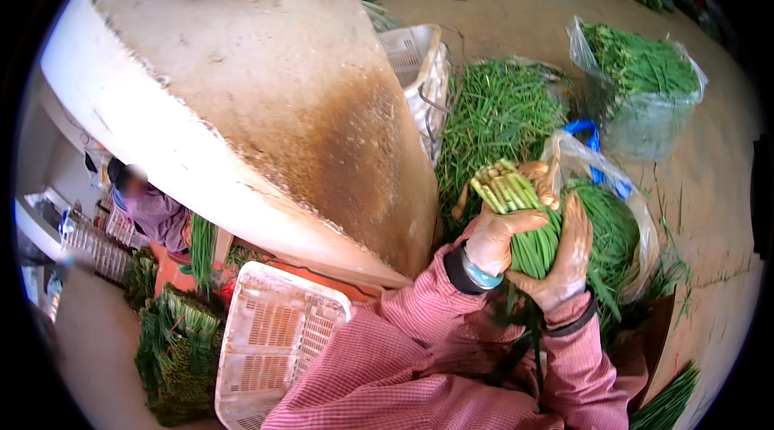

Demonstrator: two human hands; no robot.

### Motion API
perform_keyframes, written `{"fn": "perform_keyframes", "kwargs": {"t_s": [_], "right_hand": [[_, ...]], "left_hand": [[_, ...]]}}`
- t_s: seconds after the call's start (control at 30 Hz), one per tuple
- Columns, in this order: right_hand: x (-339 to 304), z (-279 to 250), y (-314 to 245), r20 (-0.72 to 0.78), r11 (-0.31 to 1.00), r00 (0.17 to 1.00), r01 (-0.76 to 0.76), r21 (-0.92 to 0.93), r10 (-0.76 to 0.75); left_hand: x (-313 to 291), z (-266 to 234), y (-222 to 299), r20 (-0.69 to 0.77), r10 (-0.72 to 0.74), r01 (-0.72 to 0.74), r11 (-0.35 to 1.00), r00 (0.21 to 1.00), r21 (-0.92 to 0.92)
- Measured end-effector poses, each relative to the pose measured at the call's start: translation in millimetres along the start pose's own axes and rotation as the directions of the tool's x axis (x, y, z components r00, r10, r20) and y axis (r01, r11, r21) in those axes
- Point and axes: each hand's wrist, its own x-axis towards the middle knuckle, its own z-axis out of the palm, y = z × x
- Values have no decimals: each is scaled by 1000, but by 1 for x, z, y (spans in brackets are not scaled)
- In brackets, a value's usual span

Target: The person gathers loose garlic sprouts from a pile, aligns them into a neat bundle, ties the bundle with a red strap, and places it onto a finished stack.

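Note:
Both my hands grip a bunch of slender green stalks (536, 251), its pale cut ends tilted up and away to the left. My left hand (488, 243) clasps the bunch from the left, its thumb across the front. From the right, my right hand (566, 259) presses along it, fingers pointing upward and thumb underneath. Just right of my hands sits an open clear plastic bag (645, 248) of loose green stalks (606, 224). Beyond them lies a broad heap of green stalks and leaves (504, 111). The lower end of the bunch is partly hidden.
A thick, stained concrete slab (266, 51) rises at left. Beside my left arm stands a white plastic crate (278, 333); another crate (415, 59) is farther off. Tied bunches (181, 349) are stacked at lower left, near another person (157, 208). A filled bag (653, 119) stands far right.

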Motion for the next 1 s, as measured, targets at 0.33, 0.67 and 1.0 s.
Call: {"fn": "perform_keyframes", "kwargs": {"t_s": [0.33, 0.67, 1.0], "right_hand": [[67, 20, -59, 328, 995, 944, 53, -83, -24], [17, -30, -39, 331, 907, 935, -244, 342, 127], [-45, -41, 21, 237, 467, 711, -638, 612, 662]], "left_hand": [[-32, -38, 30, -210, 272, -316, 923, 939, -220], [-55, -53, -10, -133, -192, 119, 898, 972, -424], [-78, -6, -96, 239, -673, 678, 522, 700, -518]]}}
